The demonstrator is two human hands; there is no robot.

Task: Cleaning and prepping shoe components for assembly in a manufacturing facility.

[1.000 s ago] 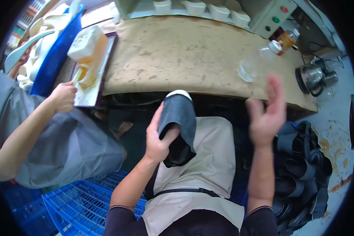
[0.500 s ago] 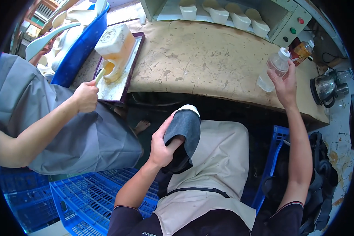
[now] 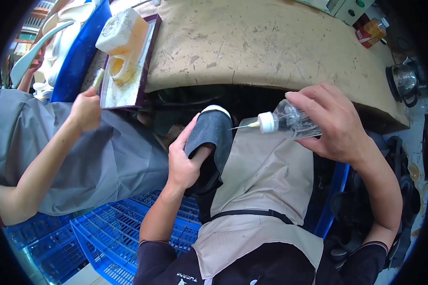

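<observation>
My left hand [image 3: 183,164] is closed around a dark grey shoe upper [image 3: 209,130] above my lap. White shows along its far, rounded end. The thumb goes into the upper's opening, and dark material hangs below. To the right, my right hand [image 3: 335,121] grips a clear plastic squeeze bottle [image 3: 297,121], tipped on its side. From its white cap a thin needle points left, its tip close to the upper's right edge; whether they touch I cannot tell. My beige apron [image 3: 266,166] lies beneath both things.
A worktable [image 3: 223,47] spans the far side. At left, a co-worker's hand [image 3: 85,111] holds a brush beside a tray [image 3: 140,92] with a cut plastic jug [image 3: 123,42]. A blue bin [image 3: 76,66] holds pale soles. Blue crates [image 3: 114,237] stand lower left; a glass pot [image 3: 405,80] sits right.
My right hand has lifted the bottle off the table, brought it left and nearer, and tipped it toward the upper. The upper stays in my left hand. The co-worker's brush has left the jug.
</observation>
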